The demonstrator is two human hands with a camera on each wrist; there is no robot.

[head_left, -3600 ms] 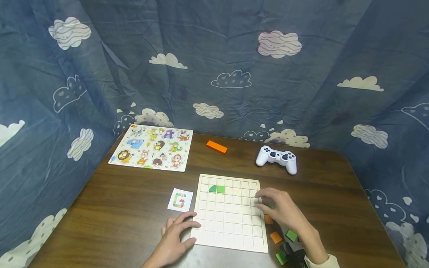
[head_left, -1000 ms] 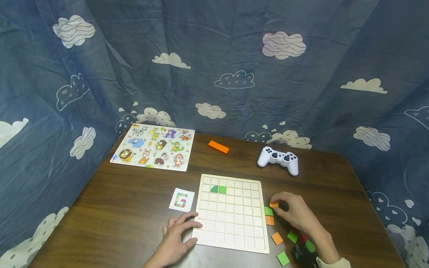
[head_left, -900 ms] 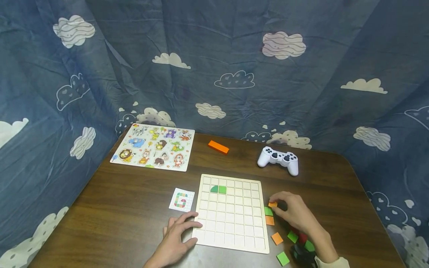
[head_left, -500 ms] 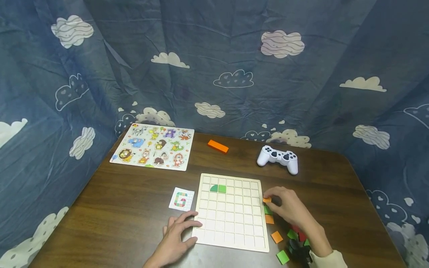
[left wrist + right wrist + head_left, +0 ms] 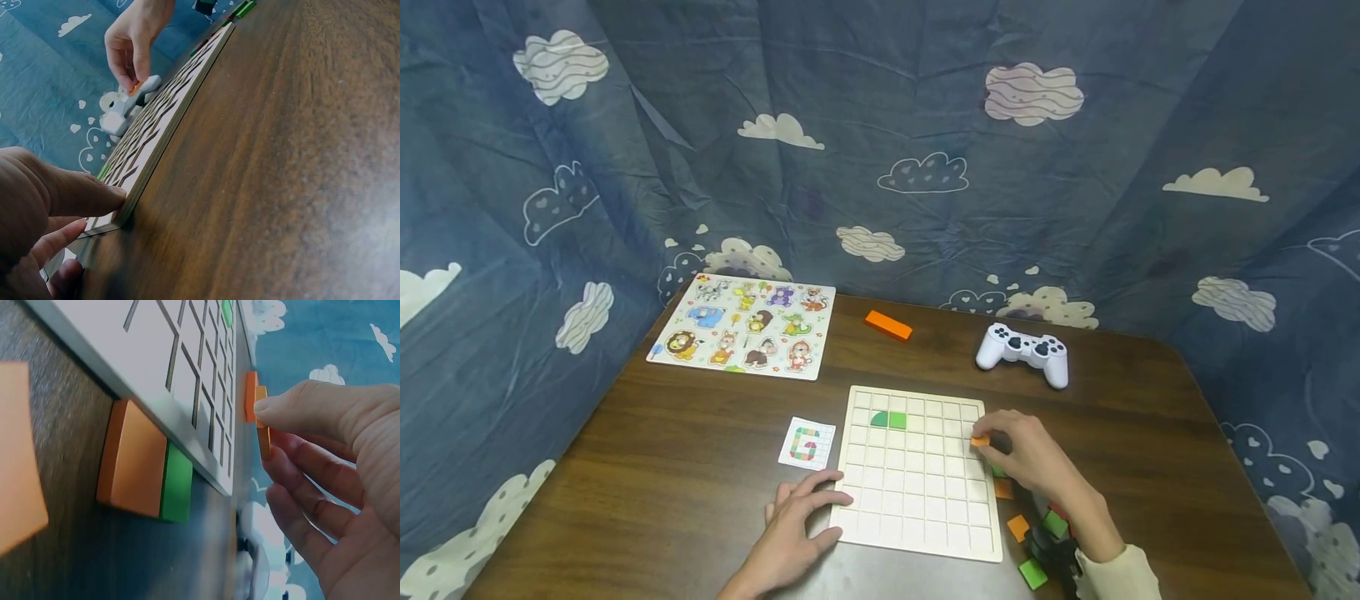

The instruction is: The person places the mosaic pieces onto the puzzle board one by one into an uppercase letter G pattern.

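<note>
My right hand (image 5: 1030,454) pinches a small orange tile (image 5: 980,441) between thumb and fingers, above the right side of the wooden grid board (image 5: 917,504). In the right wrist view this orange tile (image 5: 264,444) is seen edge-on, apart from the board. On the board, a dark green quarter-round tile (image 5: 879,419) sits beside a light green square tile (image 5: 897,420) in the second row. My left hand (image 5: 790,533) rests at the board's left edge, its fingers loosely bent. A pattern card (image 5: 807,443) showing a coloured G lies left of the board.
Right of the board lie orange tiles (image 5: 1018,527) and green tiles (image 5: 1033,573), some partly hidden by my right wrist. Farther back are an animal puzzle board (image 5: 741,327), an orange block (image 5: 888,325) and a white game controller (image 5: 1022,353). A cloud-patterned curtain (image 5: 880,133) hangs behind.
My right hand picked up the orange tile from right of the board and carried it left, over the board's right side. The left hand stays where it was.
</note>
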